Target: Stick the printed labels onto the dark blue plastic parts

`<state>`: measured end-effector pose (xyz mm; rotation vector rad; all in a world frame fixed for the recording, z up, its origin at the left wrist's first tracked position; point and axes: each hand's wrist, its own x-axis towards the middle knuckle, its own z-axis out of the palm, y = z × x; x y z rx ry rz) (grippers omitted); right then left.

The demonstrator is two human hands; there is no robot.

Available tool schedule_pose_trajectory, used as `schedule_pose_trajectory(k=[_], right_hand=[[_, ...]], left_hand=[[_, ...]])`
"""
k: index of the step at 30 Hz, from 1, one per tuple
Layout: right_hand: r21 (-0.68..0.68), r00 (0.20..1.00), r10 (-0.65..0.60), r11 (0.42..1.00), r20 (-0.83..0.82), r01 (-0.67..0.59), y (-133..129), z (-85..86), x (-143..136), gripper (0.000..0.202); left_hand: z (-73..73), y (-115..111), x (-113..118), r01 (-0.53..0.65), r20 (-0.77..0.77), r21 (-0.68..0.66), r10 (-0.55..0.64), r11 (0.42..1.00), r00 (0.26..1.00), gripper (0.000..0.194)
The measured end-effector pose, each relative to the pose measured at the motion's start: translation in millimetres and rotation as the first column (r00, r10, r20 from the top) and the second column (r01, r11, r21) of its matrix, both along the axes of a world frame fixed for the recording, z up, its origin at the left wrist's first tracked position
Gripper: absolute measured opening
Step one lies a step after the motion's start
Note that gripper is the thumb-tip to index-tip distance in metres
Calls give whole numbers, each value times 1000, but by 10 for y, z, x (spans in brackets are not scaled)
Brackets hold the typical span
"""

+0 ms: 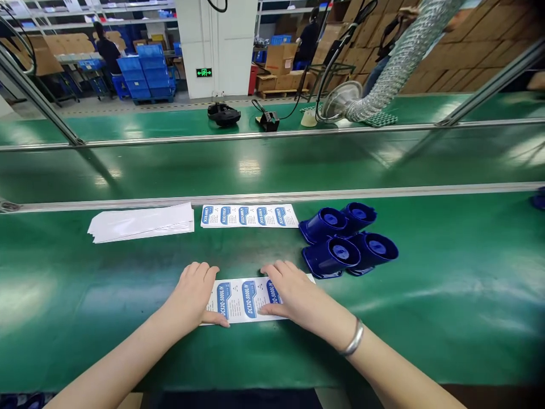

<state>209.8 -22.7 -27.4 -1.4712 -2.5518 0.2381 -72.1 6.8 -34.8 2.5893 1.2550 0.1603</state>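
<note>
On a glossy green table (106, 284), the bare left hand (196, 295) touches a white paper strip with blue printed labels (238, 299) at its nine o'clock, and the bare right hand (293, 294), with a silver metal bangle (354, 339) on the wrist, at its three o'clock. From this strip, a second white strip with blue labels (250, 216) lies at twelve o'clock, a pile of plain white paper strips (142, 222) at ten, and four dark blue round-mouthed plastic parts (355, 249), close together, at two.
</note>
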Motion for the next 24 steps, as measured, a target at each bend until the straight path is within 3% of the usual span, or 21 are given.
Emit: schedule_pose_trajectory(k=[2,6,8,10,12,14,17,21,24], right_hand=[[-12,999,10,1000,-36,-10,6,19,-10,67],[40,998,38,999,-41,-36,46,102,-35,68],[48,993,82,996,-86,-78,68,173,-36,46],[120,980,117,988,-163,-98,70,261,-24,10],[264,965,160,959,-206,-103,33,332,-7,19],[374,955,237,914,-178,-157,-46,343,5,29],[365,939,328,890,-101,-272,-218,204,-3,34],[284,925,370,898,-80,-335,-423,-66,-67,36],[238,910,395,903,-126,-359,-485,-152,-152,32]], left_hand=[[15,11,-1,21,13,3,-21,1000,1000,93],[114,10,-15,77,94,23,-79,997,992,27],[206,-8,-42,67,173,114,-86,991,981,23],[315,-38,-95,66,258,310,-151,948,954,18],[405,-85,-170,122,262,500,-285,857,922,16],[426,-159,-254,227,198,567,-399,792,895,25],[275,-328,-357,306,168,487,-431,818,887,29],[-43,-574,-392,207,321,311,-307,928,896,20],[-121,-660,-364,154,363,210,-224,965,905,12]])
